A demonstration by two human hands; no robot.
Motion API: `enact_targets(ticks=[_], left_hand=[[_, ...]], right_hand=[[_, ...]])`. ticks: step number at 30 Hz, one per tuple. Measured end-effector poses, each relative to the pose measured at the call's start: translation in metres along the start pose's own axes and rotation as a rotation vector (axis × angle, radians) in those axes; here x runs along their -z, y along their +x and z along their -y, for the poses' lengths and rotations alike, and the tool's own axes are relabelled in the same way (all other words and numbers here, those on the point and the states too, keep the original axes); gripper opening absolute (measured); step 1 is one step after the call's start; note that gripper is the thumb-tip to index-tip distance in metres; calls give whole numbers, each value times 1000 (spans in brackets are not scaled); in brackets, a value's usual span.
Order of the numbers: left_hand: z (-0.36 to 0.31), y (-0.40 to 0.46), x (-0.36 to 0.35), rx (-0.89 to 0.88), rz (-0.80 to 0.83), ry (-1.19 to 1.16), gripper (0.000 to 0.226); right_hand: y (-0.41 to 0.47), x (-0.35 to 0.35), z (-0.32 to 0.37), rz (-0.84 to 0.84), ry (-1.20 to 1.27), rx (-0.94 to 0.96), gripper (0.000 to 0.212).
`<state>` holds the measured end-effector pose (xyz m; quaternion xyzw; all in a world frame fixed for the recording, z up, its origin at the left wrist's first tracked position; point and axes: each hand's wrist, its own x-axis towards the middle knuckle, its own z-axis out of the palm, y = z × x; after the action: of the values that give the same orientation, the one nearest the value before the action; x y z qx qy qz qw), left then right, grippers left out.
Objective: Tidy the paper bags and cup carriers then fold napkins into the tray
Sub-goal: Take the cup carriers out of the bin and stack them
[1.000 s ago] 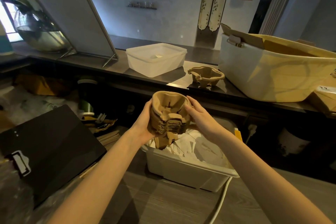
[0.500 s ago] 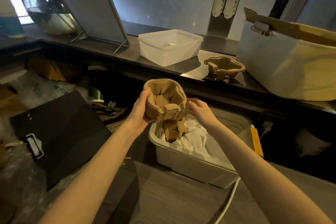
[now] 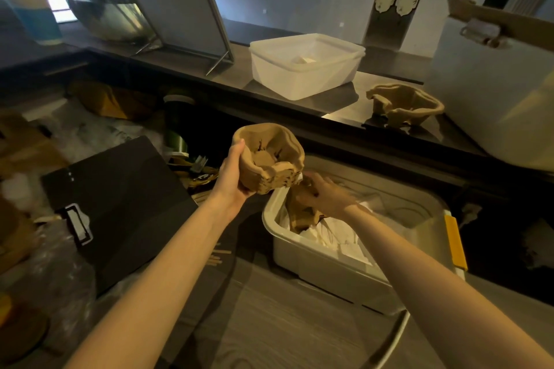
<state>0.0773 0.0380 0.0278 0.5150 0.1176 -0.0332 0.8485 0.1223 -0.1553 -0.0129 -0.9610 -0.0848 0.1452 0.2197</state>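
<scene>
Three lots of cup carriers (image 3: 269, 159), three white bins (image 3: 305, 66), one black clipboard (image 3: 120, 198).

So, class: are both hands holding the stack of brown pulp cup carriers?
No: only the left hand holds the stack; the right hand reaches into the bin.

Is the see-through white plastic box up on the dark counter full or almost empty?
Almost empty. Looking into the open translucent white plastic box on the dark counter, only one small pale item lies on its bottom; what that item is cannot be told.
</scene>
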Motion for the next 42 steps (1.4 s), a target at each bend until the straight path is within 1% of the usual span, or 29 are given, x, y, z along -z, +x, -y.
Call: enact_targets(ticks=[3,6,8,10,13,15,18,21,23,25,29,31,33,37,40,42], left_hand=[[0,1,1,-4,-8,0,46],[0,1,2,-12,-13,6,44],[0,1,3,-10,-19,5,39],[-1,1,3,-2,-15,9,39],[-2,1,4,8,-11,8,35],[-2,1,5,18,-12,13,32],[-1,2,6,27,-14,27,34],[2,3,7,30,-18,29,28],[2,3,7,32,-22,22,24],[2,4,5,29,-25,18,25],[2,5,0,16,-57,14,36],[2,3,-5,14,-80,12,43],[3,3,-9,12,-108,10,48],[9,1,-18,6,-154,-4,65],[13,-4,-28,-23,-206,4,69],[15,-8,-37,-51,-247,22,71]], right_hand=[[2,-6,-4,1,-182,19,55],[1,-9,-7,-52,-263,37,50],[3,-9,-8,-53,-260,38,53],[5,-8,-6,-27,-213,39,59],[8,-6,-3,3,-223,94,64],[9,-7,-6,-12,-303,130,63],[11,-8,-7,-58,-436,173,63],[11,-1,-2,-118,-587,200,67],[10,8,-1,-116,-691,223,67],[6,18,-2,-96,-687,230,61],[-8,32,-2,-13,-611,216,32],[-20,39,-2,-24,-568,228,23],[-38,49,-3,-106,-529,238,18],[-84,73,-3,-452,-472,327,19],[-111,80,2,-679,-412,359,21],[-122,82,6,-845,-379,434,22]])
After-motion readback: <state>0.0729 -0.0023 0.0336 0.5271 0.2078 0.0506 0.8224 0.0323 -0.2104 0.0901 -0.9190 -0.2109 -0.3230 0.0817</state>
